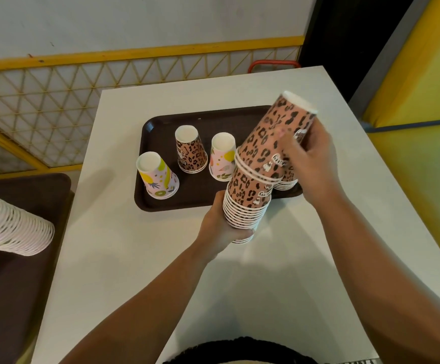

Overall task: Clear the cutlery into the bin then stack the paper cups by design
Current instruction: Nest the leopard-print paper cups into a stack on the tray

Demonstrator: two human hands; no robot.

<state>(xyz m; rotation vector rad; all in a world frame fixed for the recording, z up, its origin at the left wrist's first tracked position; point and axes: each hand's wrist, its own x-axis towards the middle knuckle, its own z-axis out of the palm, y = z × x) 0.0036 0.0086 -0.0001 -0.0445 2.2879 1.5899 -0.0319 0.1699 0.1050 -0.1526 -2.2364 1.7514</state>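
Observation:
My left hand (220, 227) grips the lower end of an upside-down stack of leopard-print paper cups (247, 203), held tilted above the table's near side. My right hand (311, 164) holds the top leopard cups (274, 137) of that stack. On the dark brown tray (161, 203) stand three small upside-down groups: a fruit-print one (158, 177) at the left, a leopard one (191, 151) in the middle, another fruit-print one (223, 158) beside it. More leopard cups (288, 179) sit on the tray behind my right hand, partly hidden.
The tray lies on a white table (140, 258). At the left, a second dark tray (16, 285) carries long stacks of pale cups (8, 229) lying on their sides. A yellow lattice railing (56, 101) runs behind; a red handle (274, 64) shows past the table's far edge.

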